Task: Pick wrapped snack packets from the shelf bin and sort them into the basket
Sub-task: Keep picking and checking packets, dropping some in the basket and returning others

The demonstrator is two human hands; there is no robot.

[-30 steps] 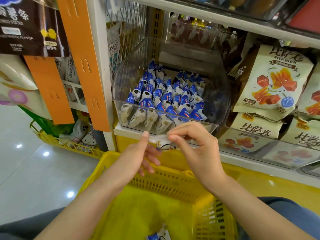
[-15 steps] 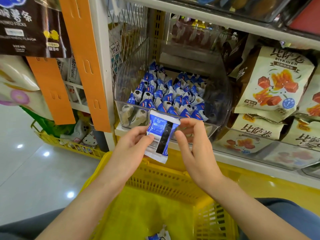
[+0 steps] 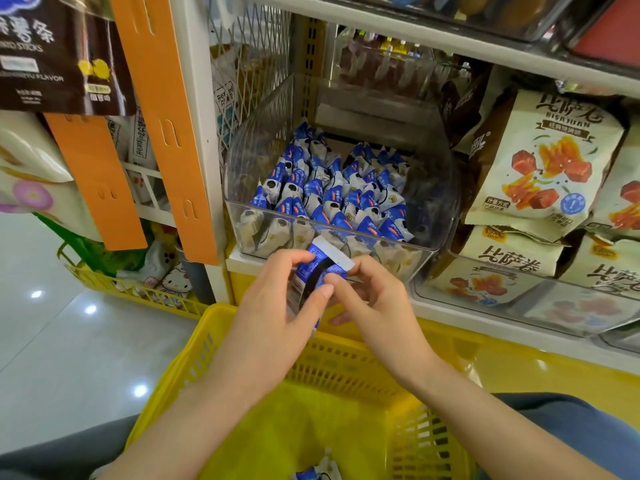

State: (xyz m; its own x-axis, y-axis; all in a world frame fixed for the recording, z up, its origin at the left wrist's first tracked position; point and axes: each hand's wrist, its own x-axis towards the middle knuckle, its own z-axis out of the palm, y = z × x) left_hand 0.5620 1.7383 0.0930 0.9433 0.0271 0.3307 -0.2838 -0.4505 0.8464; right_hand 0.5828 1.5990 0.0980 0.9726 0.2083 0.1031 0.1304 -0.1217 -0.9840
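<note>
Pinching the snack packet (image 3: 317,268) between both hands, you have it clamped. Your left hand (image 3: 273,306) curls thumb and fingers round its lower half, and your right hand (image 3: 381,306) nips its upper edge just under the white crimped seal. Neither hand is free. Expect it to handle as a light thing in thin, slick film that buckles easily, and whatever is inside may well crush, so a gentle hold should be enough. The flat faces or a crimped end look like the safest places to hold it, since the smooth middle may slide between your fingers. Its long axis runs from about seven o'clock to one o'clock, the sealed end pointing up toward one o'clock, and the barcode side seems to face you. You hold it in the air above the far rim of the yellow basket (image 3: 194,355) and just in front of the clear bin (image 3: 429,202). That bin stands at twelve o'clock from your hands, packed with matching packets (image 3: 329,188), most of them on end. The basket lies open at six o'clock, with one dropped packet (image 3: 311,474) at the bottom edge of view. Cream snack bags (image 3: 547,161) are stacked at three o'clock, and orange strips (image 3: 166,133) hang at ten o'clock.
</note>
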